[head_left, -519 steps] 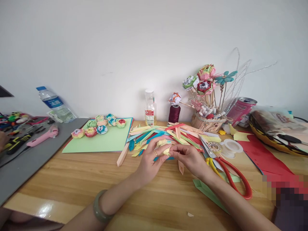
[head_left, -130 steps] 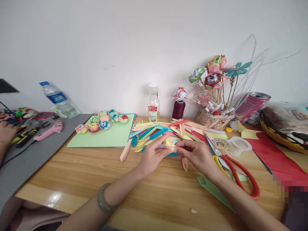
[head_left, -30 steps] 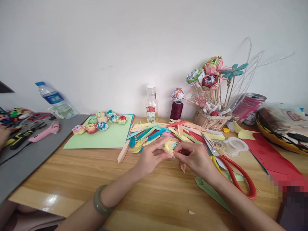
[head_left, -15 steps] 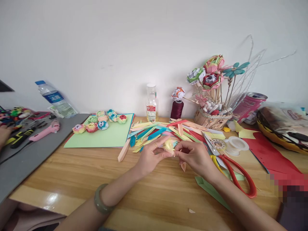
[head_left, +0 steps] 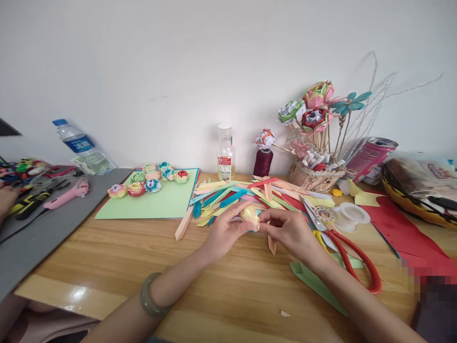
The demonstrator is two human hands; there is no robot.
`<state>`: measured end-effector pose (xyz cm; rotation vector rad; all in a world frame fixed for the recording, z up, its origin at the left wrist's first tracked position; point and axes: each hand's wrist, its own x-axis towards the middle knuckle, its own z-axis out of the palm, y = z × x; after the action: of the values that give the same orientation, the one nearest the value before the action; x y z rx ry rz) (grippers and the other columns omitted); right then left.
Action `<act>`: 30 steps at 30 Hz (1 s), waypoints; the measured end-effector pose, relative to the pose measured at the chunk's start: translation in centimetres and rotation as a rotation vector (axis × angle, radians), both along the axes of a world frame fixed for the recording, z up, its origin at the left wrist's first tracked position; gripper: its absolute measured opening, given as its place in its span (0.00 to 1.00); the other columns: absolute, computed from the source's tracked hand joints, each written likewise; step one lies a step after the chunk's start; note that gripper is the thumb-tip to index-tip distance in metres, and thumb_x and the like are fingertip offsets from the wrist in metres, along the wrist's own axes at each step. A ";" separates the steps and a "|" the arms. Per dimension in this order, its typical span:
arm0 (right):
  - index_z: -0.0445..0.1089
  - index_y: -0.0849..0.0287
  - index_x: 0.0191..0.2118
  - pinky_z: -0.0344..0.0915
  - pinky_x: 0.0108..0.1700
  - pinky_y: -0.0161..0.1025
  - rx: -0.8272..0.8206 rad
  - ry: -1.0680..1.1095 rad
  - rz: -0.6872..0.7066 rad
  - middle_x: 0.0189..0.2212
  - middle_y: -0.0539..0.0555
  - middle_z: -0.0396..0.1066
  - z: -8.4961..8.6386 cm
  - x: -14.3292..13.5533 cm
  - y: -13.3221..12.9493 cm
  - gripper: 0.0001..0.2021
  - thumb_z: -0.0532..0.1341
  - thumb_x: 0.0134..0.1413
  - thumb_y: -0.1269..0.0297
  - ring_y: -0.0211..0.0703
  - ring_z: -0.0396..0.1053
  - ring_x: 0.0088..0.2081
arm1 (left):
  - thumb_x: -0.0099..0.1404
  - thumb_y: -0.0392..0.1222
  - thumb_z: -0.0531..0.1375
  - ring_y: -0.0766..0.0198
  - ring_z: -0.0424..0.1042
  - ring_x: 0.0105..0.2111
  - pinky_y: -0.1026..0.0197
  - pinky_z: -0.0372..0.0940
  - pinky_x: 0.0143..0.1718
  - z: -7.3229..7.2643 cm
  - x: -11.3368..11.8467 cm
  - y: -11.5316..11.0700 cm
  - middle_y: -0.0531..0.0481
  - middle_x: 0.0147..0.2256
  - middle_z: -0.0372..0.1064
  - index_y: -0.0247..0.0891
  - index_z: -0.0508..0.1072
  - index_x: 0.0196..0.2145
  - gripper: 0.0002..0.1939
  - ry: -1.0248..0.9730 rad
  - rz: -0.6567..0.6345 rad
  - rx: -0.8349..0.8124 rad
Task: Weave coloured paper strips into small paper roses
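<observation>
Between my two hands is a small pale yellow paper flower (head_left: pixel 250 215), held above the table in front of a heap of folded paper strips (head_left: pixel 228 197). My left hand (head_left: pixel 226 232) pinches it from the left, thumb below and fingers behind. On its right side, my right hand (head_left: pixel 285 232) has thumb and forefinger pressed together at the flower's edge. The fingers partly cover the flower, so its petals are hard to make out. Close to my right hand lie open scissors (head_left: pixel 344 252) with red and yellow handles.
Several finished paper flowers (head_left: pixel 153 185) rest on green paper (head_left: pixel 143 207) at left. Behind stand a clear bottle (head_left: pixel 224 155), a purple thread spool (head_left: pixel 263 163) and a flower basket (head_left: pixel 314 177). A clear reel (head_left: pixel 352 215) sits right. A co-worker's hand (head_left: pixel 7 197) shows far left.
The yellow flower has turned slightly in my fingers, showing a fuller, rounder side. My hands stay nearly in place.
</observation>
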<state>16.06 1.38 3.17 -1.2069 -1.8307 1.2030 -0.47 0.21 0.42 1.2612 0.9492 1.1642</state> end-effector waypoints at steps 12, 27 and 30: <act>0.72 0.60 0.31 0.61 0.28 0.34 0.300 0.001 0.059 0.29 0.54 0.72 1.3 0.3 -0.1 0.09 0.59 0.52 0.61 0.39 0.66 0.28 | 0.57 0.62 0.50 0.73 0.58 0.12 0.70 0.56 0.10 0.2 0.2 0.1 0.54 0.17 0.61 0.32 0.72 0.36 0.29 -0.160 -0.099 -0.457; 0.69 0.59 0.32 0.61 0.29 0.35 0.583 -0.205 0.183 0.28 0.54 0.68 0.0 0.2 -0.3 0.07 0.55 0.55 0.65 0.38 0.65 0.27 | 0.51 0.73 0.40 0.71 0.59 0.10 0.68 0.52 0.10 -0.3 0.5 -0.2 0.51 0.17 0.63 0.30 0.70 0.30 0.40 -0.091 -0.234 -0.592; 0.72 0.58 0.37 0.60 0.26 0.34 0.623 -0.258 0.187 0.28 0.55 0.69 -0.3 0.2 -0.3 0.09 0.55 0.55 0.65 0.38 0.65 0.27 | 0.51 0.73 0.42 0.71 0.59 0.10 0.68 0.52 0.10 -0.3 0.6 -0.3 0.53 0.16 0.61 0.31 0.69 0.29 0.39 -0.097 -0.171 -0.594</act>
<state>16.22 1.03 2.87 -0.8687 -2.3123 0.4977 0.14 -0.10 0.12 0.7792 0.9960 0.7239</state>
